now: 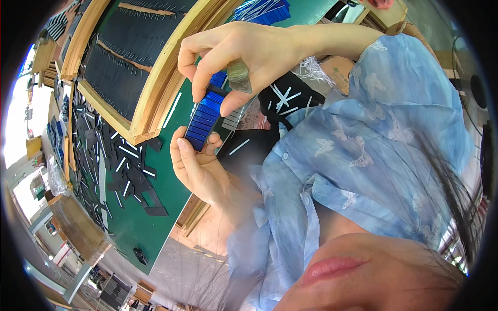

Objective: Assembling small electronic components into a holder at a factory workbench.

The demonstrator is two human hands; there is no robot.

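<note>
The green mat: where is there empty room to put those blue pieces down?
The green mat is bare between the scattered dark strips and its near edge, below the left hand. A narrow bare strip runs beside the wooden tray. It is crowded left of that, among the strips.

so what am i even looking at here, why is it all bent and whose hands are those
This is one picture from a wide fisheye camera worn on a person's head, looking down, so straight edges curve near the rim. There is no machine: the hands belong to the wearer, who has a light blue shirt. The left hand cradles a stack of thin blue strips from below, and the right hand pinches the stack's top end. A clear band sits on that thumb. Below lies a green table strewn with dark strips and white strips. Wooden frames holding rows of dark pieces sit further back.
</note>
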